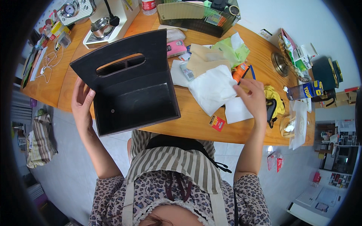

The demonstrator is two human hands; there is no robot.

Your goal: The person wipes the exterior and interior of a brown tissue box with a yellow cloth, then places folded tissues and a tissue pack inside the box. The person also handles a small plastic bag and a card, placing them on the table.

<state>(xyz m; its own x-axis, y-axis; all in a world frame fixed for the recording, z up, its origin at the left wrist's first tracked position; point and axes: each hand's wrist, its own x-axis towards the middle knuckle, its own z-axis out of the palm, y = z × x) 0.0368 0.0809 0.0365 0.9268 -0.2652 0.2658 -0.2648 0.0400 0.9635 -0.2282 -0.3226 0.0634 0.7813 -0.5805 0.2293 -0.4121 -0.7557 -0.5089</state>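
Observation:
A black tissue box organizer [135,104] stands with its slotted lid [118,67] raised, at the left of the wooden table's front edge. My left hand [83,100] is at its left side, thumb on the edge and fingers behind it. Over the right part of the table is my right hand [251,94], its fingers bent near white tissue paper [213,87] and an orange tube [240,72]; whether it touches either is unclear. A white paper piece [239,110] lies below the hand, and a red packet [217,123] rests nearer the table edge. A brown paper napkin [208,58] overlaps the tissue.
An espresso machine [113,28] stands at the back left. Behind the papers are a pink packet [176,48], a green wrapper [233,49] and a translucent bin [195,18]. To the right lie a yellow cloth [274,99] and a blue-labelled bottle [305,90].

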